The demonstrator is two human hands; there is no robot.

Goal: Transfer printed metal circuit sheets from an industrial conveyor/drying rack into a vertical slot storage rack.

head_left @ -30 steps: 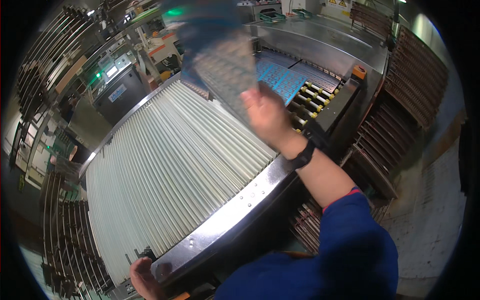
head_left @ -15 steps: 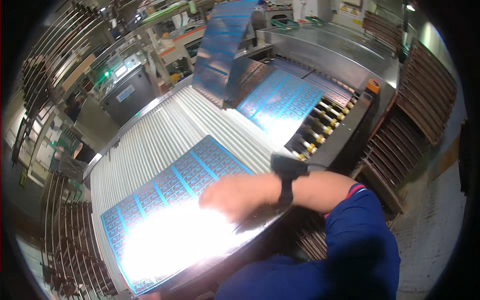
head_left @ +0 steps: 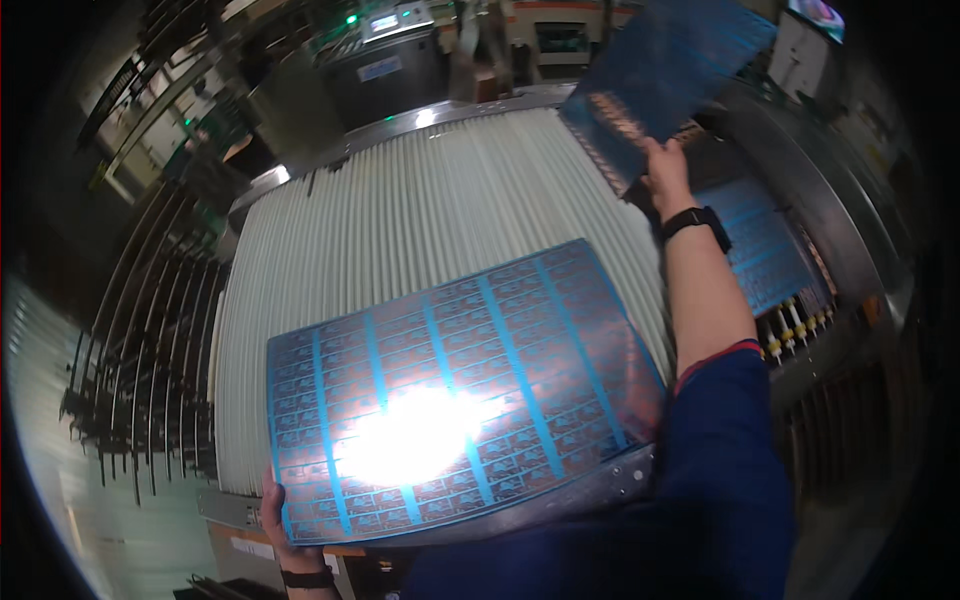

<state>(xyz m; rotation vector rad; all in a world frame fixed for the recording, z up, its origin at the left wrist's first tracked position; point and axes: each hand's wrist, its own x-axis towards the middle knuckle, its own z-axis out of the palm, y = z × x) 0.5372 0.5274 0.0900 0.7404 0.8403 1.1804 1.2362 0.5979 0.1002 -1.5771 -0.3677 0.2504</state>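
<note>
A large copper circuit board panel with blue stripes (head_left: 400, 345) lies on the white rollers in front of me, a bright glare across its lower middle. My left hand (head_left: 272, 515) is closed on its near left corner, thumb along the edge and other fingers mostly hidden. Further off to the right, my right hand (head_left: 667, 175) grips the lower edge of a second blue and copper panel (head_left: 665, 75), which stands tilted up off the rollers. Beyond my right forearm, another blue panel (head_left: 765, 250) lies on the machine's conveyor.
White rollers (head_left: 400, 205) fill the table up to its metal far rail (head_left: 425, 118). Dark racks with rods (head_left: 150, 340) stand at the left. Yellow-tipped conveyor rollers (head_left: 795, 330) show at the right. A grey control cabinet (head_left: 385, 80) stands behind the table.
My right hand has moved from above the near panel to the raised panel and taken hold of it. My left hand has come into fuller view. The view has swung left.
</note>
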